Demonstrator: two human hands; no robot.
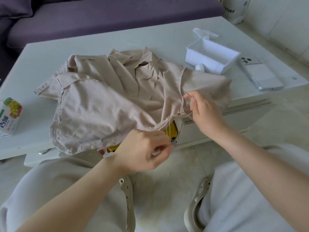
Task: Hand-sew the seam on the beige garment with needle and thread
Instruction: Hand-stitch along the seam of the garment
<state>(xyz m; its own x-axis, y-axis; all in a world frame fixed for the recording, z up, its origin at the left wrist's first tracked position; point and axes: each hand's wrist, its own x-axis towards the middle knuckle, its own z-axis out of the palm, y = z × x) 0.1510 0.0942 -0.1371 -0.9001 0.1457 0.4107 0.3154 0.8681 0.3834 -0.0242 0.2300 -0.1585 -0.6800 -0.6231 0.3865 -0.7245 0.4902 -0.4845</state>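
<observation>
On the surface (41, 61), a rumpled beige garment (100, 101) with its hem over the near edge and bare room to its left as far as a drink carton (10, 114). At the garment's right seam, the right hand (204, 113) with its grip pinching the needle (187, 94); below the hem, the left hand (143, 151) with its grip seemingly pinching the thread (168, 129). Just beyond the garment's right corner, an open white box (212, 59), contents unclear.

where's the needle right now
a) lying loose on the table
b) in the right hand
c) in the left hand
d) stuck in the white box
b: the right hand pinches the needle beside the seam edge of the beige garment, while the left hand pinches only the thread lower down.
</observation>
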